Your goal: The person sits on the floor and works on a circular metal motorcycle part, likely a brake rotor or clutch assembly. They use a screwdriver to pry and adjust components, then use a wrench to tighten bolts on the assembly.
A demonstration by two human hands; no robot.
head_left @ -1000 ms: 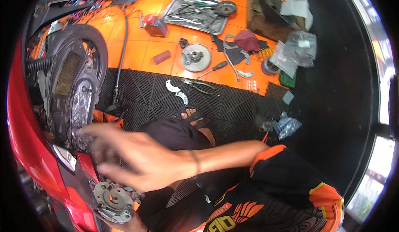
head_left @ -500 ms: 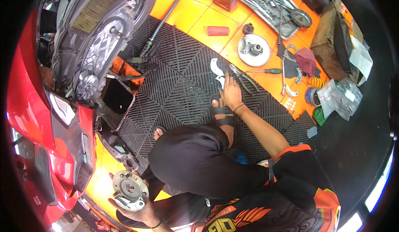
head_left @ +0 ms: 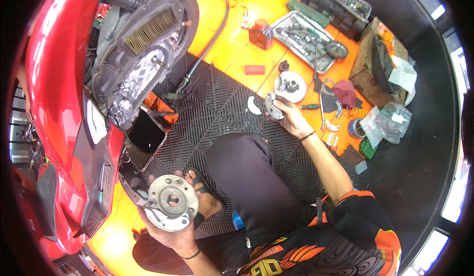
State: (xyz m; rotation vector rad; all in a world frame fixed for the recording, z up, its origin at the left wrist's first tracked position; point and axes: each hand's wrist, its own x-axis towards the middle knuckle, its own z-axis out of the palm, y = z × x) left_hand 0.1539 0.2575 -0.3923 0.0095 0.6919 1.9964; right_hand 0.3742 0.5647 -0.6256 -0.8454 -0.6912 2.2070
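Note:
In my left hand (head_left: pixel 173 236) rests a round metal clutch plate (head_left: pixel 186 192) with pins and a centre hole, held low over the left side of my lap. A pale curved clutch shoe (head_left: pixel 170 222) sits along its lower edge. My right hand (head_left: pixel 292 119) grips another curved clutch shoe (head_left: pixel 272 107) between thumb and fingers, raised over the mat. Beside it, a third white shoe (head_left: pixel 253 106) lies on the black ribbed mat (head_left: pixel 212 98). Just beyond my right hand, a round pale pulley disc (head_left: pixel 282 81) with a central hub lies on the orange tiles.
A red scooter (head_left: pixel 59 78) with its drive case (head_left: pixel 131 66) opened stands at left. Farther off are a metal tool tray (head_left: pixel 296 31), a red bottle (head_left: pixel 260 35) and a toolbox (head_left: pixel 340 9). A cardboard box (head_left: pixel 365 53), a red cloth (head_left: pixel 344 92) and clear plastic bags (head_left: pixel 395 120) lie right.
My right hand has lifted a clutch shoe off the mat. My left hand has raised the clutch plate and brought it rightward. The view has shifted, and my legs have moved.

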